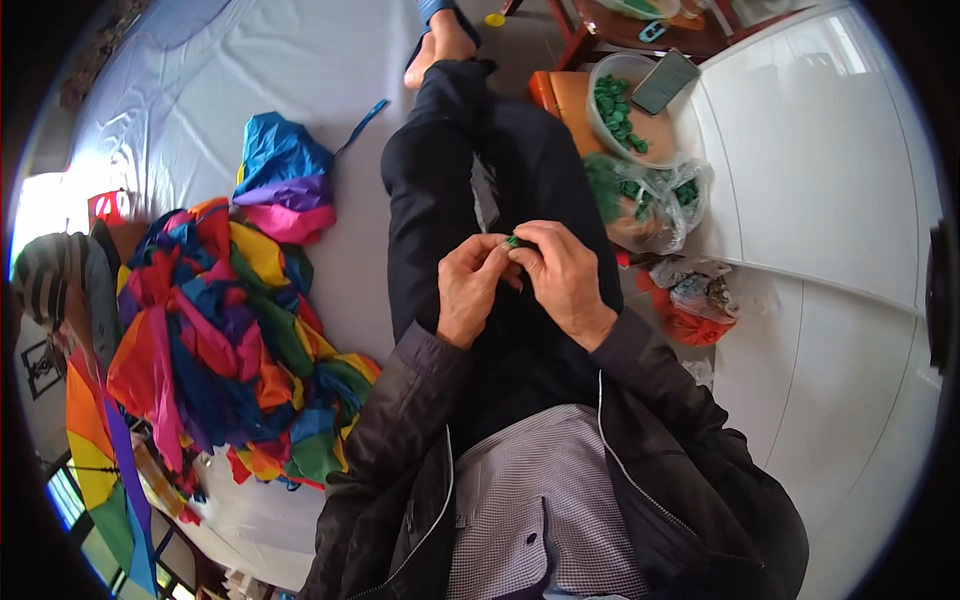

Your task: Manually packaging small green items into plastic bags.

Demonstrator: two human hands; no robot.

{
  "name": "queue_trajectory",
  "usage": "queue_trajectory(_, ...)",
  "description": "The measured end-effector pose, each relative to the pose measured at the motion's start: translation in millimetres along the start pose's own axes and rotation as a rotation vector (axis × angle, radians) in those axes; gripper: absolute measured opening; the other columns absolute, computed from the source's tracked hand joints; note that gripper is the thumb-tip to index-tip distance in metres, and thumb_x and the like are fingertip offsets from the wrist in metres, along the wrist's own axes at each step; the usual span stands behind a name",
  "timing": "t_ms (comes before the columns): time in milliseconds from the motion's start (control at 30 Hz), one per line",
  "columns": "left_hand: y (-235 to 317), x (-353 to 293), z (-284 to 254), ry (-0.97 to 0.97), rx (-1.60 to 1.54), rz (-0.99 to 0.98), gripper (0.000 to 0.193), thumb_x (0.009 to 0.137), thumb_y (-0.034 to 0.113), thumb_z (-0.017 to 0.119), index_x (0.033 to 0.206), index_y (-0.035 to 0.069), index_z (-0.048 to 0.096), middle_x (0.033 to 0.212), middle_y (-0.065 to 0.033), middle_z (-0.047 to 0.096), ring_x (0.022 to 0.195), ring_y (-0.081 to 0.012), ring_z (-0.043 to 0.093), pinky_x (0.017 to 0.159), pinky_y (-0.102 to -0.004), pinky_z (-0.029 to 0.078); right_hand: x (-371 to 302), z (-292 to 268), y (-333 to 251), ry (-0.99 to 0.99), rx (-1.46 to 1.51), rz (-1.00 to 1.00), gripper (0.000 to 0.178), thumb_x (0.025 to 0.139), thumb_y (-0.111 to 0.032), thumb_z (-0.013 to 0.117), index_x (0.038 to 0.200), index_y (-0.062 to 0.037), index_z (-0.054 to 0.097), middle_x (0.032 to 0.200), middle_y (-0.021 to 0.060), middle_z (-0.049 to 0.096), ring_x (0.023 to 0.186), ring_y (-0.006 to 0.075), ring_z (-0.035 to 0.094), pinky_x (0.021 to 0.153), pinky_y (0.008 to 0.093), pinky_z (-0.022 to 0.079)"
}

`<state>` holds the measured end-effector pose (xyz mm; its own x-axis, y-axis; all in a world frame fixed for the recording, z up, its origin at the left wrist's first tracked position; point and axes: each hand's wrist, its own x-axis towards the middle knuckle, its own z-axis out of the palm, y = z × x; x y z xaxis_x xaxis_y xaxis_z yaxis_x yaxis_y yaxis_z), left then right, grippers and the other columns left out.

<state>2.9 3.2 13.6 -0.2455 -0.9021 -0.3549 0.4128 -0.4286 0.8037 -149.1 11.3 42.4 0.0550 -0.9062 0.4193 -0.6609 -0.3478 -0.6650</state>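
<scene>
Above my lap, my left hand [470, 285] and my right hand [565, 275] meet fingertip to fingertip. Between them they pinch a small green piece [514, 241], mostly covered by the fingers, so its exact kind is hidden. Similar green pieces [618, 115] lie in a round clear plastic tub [657, 150] beyond my right knee. More of them show through a clear plastic bag [650, 232] beside my right thigh. A phone [665, 83] rests tilted across the tub's rim.
Heaped multicoloured fabric [225, 345] covers the pale sheet [345, 280] at my left, with a blue, purple and pink bundle [285, 180] beyond. White panels [820, 150] rise close on my right. A red bag [695, 320] sits near my right elbow; a wooden chair [590, 35] stands ahead.
</scene>
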Motion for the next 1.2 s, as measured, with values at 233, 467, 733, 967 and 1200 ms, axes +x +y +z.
queue_trajectory(233, -1.1, -1.8, -3.8, 0.012, 0.086, 0.053, 0.015, 0.103, 0.007, 0.065, 0.108, -0.007, 0.068, 0.09, -0.0082, 0.072, 0.072, -0.0124, 0.068, 0.066, -0.0266, 0.058, 0.7, -0.2, -2.2, -0.014, -0.021, -0.008, 0.015, 0.092, -0.001, 0.072, 0.106, 0.0019, 0.068, 0.101, 0.0138, 0.072, 0.089, 0.0302, 0.074, 0.075, 0.0351, 0.061)
queue_trajectory(467, 0.4, -4.6, -1.7, 0.004, 0.198, 0.084, 0.015, 0.103, 0.007, 0.065, 0.109, -0.006, 0.068, 0.091, -0.0076, 0.072, 0.073, -0.0109, 0.067, 0.067, -0.0255, 0.057, 0.8, -2.6, 0.1, -0.012, -0.069, -0.076, 0.017, 0.091, 0.002, 0.072, 0.107, 0.0005, 0.067, 0.099, 0.0123, 0.071, 0.087, 0.0292, 0.073, 0.072, 0.0347, 0.061)
queue_trajectory(733, 5.2, -5.6, -2.0, -0.018, 0.349, 0.081, 0.015, 0.102, 0.007, 0.066, 0.109, -0.006, 0.068, 0.092, -0.0069, 0.072, 0.074, -0.0093, 0.066, 0.068, -0.024, 0.056, 0.7, -3.0, 5.3, -0.037, -0.027, -0.071, 0.015, 0.091, 0.003, 0.07, 0.105, -0.0005, 0.066, 0.096, 0.0119, 0.07, 0.082, 0.0294, 0.072, 0.068, 0.0349, 0.06)
queue_trajectory(967, 9.5, -7.2, 3.5, 0.003, 0.449, 0.096, 0.015, 0.103, 0.007, 0.065, 0.109, -0.006, 0.068, 0.092, -0.0068, 0.072, 0.074, -0.0086, 0.065, 0.068, -0.0233, 0.055, -4.4, -3.3, 9.6, -0.132, 0.094, 0.148, 0.009, 0.097, 0.0, 0.065, 0.106, 0.0007, 0.064, 0.094, 0.0128, 0.07, 0.079, 0.0295, 0.072, 0.069, 0.0326, 0.059)
queue_trajectory(1200, 3.8, -2.4, -7.2, -0.07, 0.201, -0.004, 0.016, 0.104, 0.009, 0.063, 0.11, -0.005, 0.066, 0.094, -0.0088, 0.072, 0.078, -0.0108, 0.066, 0.069, -0.0256, 0.057, 0.4, -11.0, 15.1, -0.336, 0.71, 0.763, 0.014, 0.104, -0.003, 0.054, 0.111, 0.0044, 0.064, 0.104, 0.0095, 0.071, 0.093, 0.0145, 0.07, 0.082, 0.0279, 0.058)
